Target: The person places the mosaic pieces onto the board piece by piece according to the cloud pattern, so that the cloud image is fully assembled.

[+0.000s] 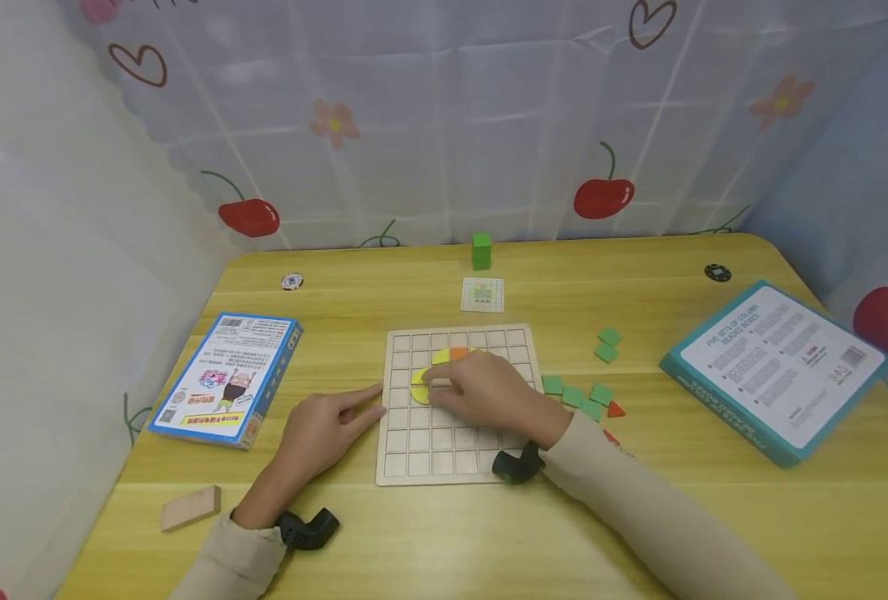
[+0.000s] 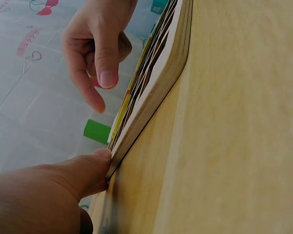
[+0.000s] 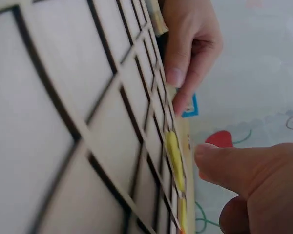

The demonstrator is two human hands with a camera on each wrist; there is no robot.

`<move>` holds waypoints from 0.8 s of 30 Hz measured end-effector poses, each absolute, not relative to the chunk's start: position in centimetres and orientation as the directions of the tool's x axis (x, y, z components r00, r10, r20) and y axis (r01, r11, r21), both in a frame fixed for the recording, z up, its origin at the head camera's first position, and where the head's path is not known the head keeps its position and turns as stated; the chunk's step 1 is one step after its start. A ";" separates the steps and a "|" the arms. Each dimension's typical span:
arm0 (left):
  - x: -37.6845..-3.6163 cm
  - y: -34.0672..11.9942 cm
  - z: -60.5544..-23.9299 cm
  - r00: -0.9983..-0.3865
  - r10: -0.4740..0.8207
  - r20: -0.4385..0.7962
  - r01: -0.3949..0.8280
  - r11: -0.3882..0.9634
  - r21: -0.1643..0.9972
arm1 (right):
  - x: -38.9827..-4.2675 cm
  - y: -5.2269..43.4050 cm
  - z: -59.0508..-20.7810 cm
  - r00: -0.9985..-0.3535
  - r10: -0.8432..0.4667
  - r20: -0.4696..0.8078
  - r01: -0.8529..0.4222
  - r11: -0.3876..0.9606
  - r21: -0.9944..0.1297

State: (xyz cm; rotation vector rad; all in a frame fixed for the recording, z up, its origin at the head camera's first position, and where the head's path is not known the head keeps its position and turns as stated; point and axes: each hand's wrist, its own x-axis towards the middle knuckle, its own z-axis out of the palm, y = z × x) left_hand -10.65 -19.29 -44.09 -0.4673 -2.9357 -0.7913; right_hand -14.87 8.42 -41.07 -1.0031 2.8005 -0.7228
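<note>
Mid-frame, the right hand [image 1: 489, 390] pinches a small red piece [image 2: 95, 82]; the square pale-wood gridded board [image 1: 419, 440] lies directly beneath.

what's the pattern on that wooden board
The board has a square grid, clearest in the head view.

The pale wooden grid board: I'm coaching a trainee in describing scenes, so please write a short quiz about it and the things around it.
1. Which hand touches the left edge of the pale wooden grid board?
2. True or false: the green rectangular block stands nearer the person than the small printed card.
3. The large white-topped rectangular box right of the board has sides that are: A red; B teal; C black?
Key: 1, the left hand; 2, false; 3, B.
</note>
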 end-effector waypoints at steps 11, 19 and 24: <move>-10.6 -19.4 -44.1 -0.949 0.275 0.154 0.315 0.811 0.494 | -14.6 14.7 -39.6 -0.862 -0.478 0.168 -0.491 0.705 -0.511; -10.7 -19.4 -44.2 -0.949 0.275 0.153 0.315 0.810 0.494 | -14.3 19.4 -39.8 -0.890 -0.414 0.193 -0.452 0.737 -0.503; -10.7 -19.4 -44.2 -0.946 0.283 0.161 0.325 0.806 0.495 | -14.0 21.8 -40.3 -0.910 -0.386 0.153 -0.407 0.758 -0.510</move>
